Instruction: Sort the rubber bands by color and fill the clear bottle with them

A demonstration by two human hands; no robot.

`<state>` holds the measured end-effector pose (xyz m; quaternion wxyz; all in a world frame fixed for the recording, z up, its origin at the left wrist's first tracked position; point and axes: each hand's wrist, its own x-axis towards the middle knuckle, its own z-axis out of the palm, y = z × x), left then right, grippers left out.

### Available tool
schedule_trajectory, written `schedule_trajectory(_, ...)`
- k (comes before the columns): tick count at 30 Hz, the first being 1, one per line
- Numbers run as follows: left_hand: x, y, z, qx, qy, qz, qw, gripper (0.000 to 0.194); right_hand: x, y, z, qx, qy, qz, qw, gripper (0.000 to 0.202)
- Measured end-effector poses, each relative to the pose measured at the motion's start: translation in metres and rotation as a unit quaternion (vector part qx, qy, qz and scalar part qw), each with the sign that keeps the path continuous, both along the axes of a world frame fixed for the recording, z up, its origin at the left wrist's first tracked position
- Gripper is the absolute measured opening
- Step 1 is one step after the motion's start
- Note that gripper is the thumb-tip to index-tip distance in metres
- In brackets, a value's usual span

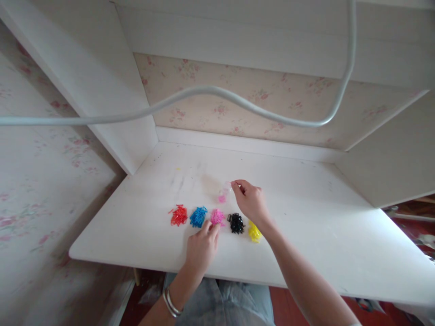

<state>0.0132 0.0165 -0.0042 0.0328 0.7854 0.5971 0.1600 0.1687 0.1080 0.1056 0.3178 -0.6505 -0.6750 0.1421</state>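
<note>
On the white table, small bands lie in a row of heaps: red (178,215), blue (198,217), pink (217,216), black (236,223) and yellow (254,232). My left hand (203,244) is at the near edge of the pink heap, thumb and forefinger close together; what lies between them is too small to tell. Behind the heaps, my right hand (249,199) pinches the edge of a small clear bag (227,186). Some pink bands (222,198) show at the bag's lower end.
The white table (306,226) meets a flowered wall at the back and white side panels left and right. A pale cable (210,90) crosses the upper view. One yellow bit (178,169) lies at the back left.
</note>
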Motion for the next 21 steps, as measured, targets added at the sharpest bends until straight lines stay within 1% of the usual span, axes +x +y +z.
schedule_trajectory(3, 0.0, 0.0, 0.0, -0.005, -0.001, 0.0, 1.0, 0.024, -0.004, 0.007, -0.001, 0.002, -0.041, 0.009, 0.999, 0.035)
schedule_trajectory(7, 0.0, 0.001, 0.0, -0.007, -0.003, 0.0, 1.0, 0.025, -0.007, 0.009, -0.003, -0.001, -0.075, 0.004, 0.997, 0.033)
schedule_trajectory(10, 0.0, 0.002, -0.001, -0.007, -0.012, 0.005, 1.0, 0.026, -0.007, 0.009, -0.004, -0.006, -0.081, 0.004, 0.997, 0.034)
schedule_trajectory(13, 0.001, 0.002, -0.001, -0.008, -0.017, 0.005, 1.0, 0.027, -0.005, 0.007, -0.003, 0.002, -0.064, 0.001, 0.998, 0.035)
schedule_trajectory(17, 0.0, 0.002, -0.001, -0.012, -0.022, 0.005, 1.0, 0.026, 0.001, -0.006, -0.004, 0.01, -0.009, -0.01, 1.0, 0.038)
schedule_trajectory(19, 0.0, 0.002, -0.001, -0.013, -0.019, 0.001, 1.0, 0.024, 0.003, -0.019, -0.011, -0.005, 0.019, -0.008, 1.0, 0.038)
schedule_trajectory(21, 0.001, 0.002, -0.001, -0.012, -0.009, -0.001, 1.0, 0.022, 0.004, -0.034, -0.022, -0.038, 0.039, -0.003, 0.999, 0.038)
